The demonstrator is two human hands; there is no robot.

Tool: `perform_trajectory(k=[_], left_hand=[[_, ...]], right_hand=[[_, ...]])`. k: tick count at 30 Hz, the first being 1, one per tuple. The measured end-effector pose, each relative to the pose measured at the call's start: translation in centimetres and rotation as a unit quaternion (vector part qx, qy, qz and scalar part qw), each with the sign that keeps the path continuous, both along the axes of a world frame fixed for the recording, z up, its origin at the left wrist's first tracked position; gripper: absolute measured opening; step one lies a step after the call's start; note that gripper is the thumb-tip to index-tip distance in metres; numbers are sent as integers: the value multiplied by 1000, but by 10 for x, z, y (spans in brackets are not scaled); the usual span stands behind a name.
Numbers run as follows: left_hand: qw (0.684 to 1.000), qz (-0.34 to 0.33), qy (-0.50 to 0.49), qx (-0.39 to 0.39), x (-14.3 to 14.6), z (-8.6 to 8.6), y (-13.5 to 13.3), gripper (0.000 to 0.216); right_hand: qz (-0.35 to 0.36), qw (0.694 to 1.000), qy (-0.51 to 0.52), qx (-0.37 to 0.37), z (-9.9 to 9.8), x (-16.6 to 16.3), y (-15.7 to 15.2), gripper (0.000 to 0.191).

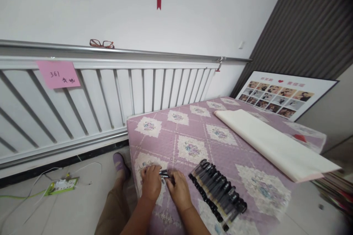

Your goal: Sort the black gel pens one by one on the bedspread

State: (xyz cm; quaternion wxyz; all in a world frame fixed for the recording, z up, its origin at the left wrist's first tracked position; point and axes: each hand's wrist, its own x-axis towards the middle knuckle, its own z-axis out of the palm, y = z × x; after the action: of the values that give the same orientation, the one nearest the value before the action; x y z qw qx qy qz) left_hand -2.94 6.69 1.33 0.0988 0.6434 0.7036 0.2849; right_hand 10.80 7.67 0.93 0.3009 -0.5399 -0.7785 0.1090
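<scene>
Head view, left hand (151,183) and right hand (178,189) (mine) gripping pen parts (163,173), purple cloth (165,139) beside radiator (148,90), tiled floor (74,211) past left edge

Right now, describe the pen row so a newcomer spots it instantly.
Find the purple floral cloth beside the white radiator. On it, right of the right hand, lies the pen row. Unlike the pale sheet beyond, it is many black-ended pens side by side.

Black-capped pens (216,186), purple floral-patterned cloth (162,146)

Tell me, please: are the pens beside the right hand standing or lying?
Lying: the pens rest lengthwise, side by side, on the flowered cloth.
</scene>
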Motion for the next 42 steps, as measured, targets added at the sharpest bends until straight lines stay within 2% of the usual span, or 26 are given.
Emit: perform_trajectory(k=[1, 7, 17, 22, 28, 31, 33, 38, 42], left_hand=[[1000, 0, -1, -2, 0, 0, 0, 38], [1000, 2, 6, -7, 0, 1, 1, 37], [999, 6, 41, 1, -1, -2, 1, 37], [998, 27, 56, 31, -1, -9, 0, 36], [993, 38, 90, 68, 1, -9, -3, 30], [991, 20, 107, 83, 3, -9, -7, 29], [989, 4, 120, 81, 5, -10, -12, 29], [990, -24, 122, 64, 25, -18, -46, 36], [988, -88, 114, 53, 53, -28, -89, 39]], right_hand=[[5, 1000, -5, 1, 0, 0, -2, 2], [45, 998, -47, -7, 1, -5, -7, 10], [21, 999, 37, -7, -3, -3, -8, 14], [5, 996, 93, 1, -2, 7, -32, 17], [-5, 985, 171, -9, 1, 29, -78, 15], [7, 983, 184, -26, 0, 50, -97, 15], [-13, 984, 175, -20, -1, 75, -102, 17], [-196, 968, 147, 54, -4, 172, -86, 23], [-288, 951, 73, 81, -14, 229, -66, 43]])
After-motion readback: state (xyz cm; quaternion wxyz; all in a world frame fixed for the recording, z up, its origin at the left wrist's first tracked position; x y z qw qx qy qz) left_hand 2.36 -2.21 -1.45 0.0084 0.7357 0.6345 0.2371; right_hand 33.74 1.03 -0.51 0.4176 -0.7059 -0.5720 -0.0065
